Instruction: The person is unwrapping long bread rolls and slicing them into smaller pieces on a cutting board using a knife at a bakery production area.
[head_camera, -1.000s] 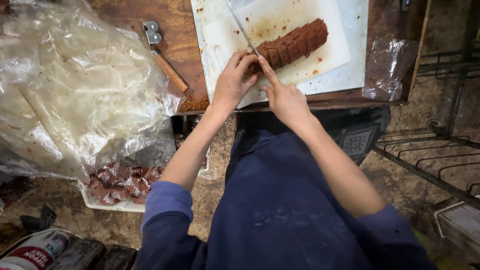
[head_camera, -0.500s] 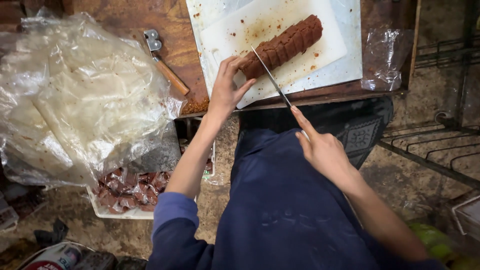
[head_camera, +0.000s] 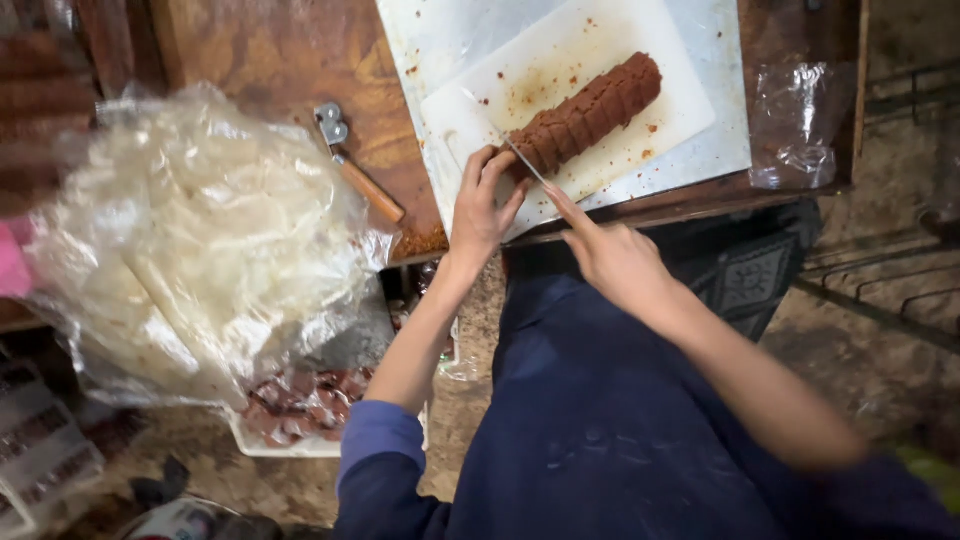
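A long reddish-brown log (head_camera: 590, 112), scored into slices, lies on a white cutting board (head_camera: 620, 60) atop a wooden table. My left hand (head_camera: 480, 205) rests with its fingers against the log's near end. My right hand (head_camera: 610, 255) grips a thin knife (head_camera: 525, 160), index finger stretched along the blade, whose tip meets the same end of the log.
A big heap of clear plastic sheets (head_camera: 200, 250) covers the table's left side. A wooden-handled tool (head_camera: 360, 175) lies beside it. A white tray of cut brown pieces (head_camera: 300, 410) sits low under the table edge. Crumpled plastic (head_camera: 790, 125) lies at the right corner; metal racks (head_camera: 880, 290) stand right.
My right hand pulled back with the knife half a second ago and has now returned to the log's near end. My left hand stayed at that end.
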